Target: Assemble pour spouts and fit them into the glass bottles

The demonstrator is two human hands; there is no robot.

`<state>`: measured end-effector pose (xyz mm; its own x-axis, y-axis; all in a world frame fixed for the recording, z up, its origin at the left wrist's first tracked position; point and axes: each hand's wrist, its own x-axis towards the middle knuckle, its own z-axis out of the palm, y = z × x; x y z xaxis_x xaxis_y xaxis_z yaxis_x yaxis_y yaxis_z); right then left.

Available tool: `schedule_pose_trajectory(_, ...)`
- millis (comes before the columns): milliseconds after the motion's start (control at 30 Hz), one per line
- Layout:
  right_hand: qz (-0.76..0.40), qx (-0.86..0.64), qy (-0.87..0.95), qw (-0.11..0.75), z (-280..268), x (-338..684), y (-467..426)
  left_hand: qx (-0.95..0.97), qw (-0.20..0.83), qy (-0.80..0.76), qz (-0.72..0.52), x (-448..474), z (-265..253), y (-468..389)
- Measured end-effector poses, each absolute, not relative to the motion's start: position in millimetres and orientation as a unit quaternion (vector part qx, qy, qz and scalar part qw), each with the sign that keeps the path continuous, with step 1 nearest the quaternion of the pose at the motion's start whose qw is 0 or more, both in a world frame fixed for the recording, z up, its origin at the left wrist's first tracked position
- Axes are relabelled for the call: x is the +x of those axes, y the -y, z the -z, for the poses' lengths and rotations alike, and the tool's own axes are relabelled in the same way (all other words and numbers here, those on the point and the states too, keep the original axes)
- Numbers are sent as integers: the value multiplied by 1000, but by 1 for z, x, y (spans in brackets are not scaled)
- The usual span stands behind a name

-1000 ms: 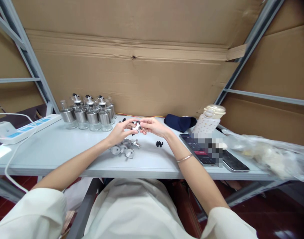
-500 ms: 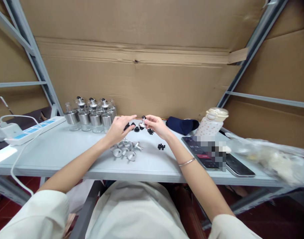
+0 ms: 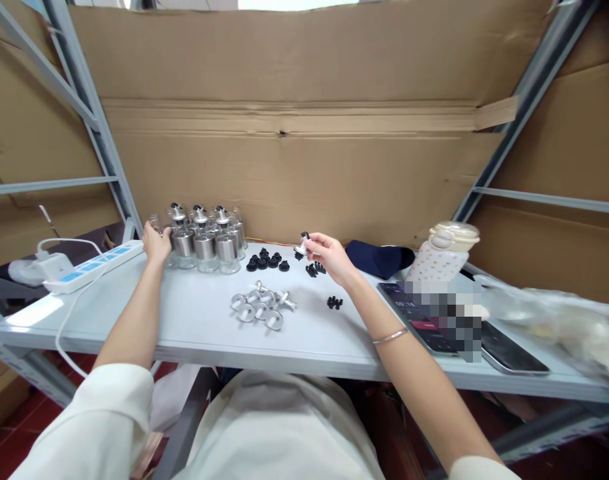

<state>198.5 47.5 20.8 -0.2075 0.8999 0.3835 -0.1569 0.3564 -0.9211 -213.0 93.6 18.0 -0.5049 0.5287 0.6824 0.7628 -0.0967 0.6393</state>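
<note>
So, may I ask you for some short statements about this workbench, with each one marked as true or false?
1. The right hand holds a metal pourer top with a black tip. True.
2. The left hand rests on the power strip. False: the left hand is at the leftmost glass bottle; how firmly it grasps is unclear.
3. Three of the glass bottles carry fitted pourers. True.
4. The navy cap lies left of the glass bottles. False: the navy cap lies to their right, beside the dotted flask.
5. The black stoppers lie farther from the person than the loose metal pourer parts. True.
</note>
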Motion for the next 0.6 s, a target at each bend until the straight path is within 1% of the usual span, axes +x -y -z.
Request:
schedule_pose_trajectory(133, -470, -307, 603, 568, -21, 199, -49, -395, 134, 683, 600, -207, -11, -89)
schedule_pose_trajectory(267, -460, -313, 592, 583, -22, 200, -50, -370, 205, 647, 634, -197, -37, -69)
schedule_pose_trajectory(367, -456, -317, 591, 586, -23, 200, -50, -416, 241, 600, 640, -183, -63, -51)
schedule_pose_trajectory(433, -454, -319, 591, 585, -23, 200, -49, -473, 245, 564, 631, -164, -76, -43)
schedule_pose_trajectory(600, -447, -323, 596, 584, -23, 201, -50, -614, 232, 489, 575, -92, -84, -45)
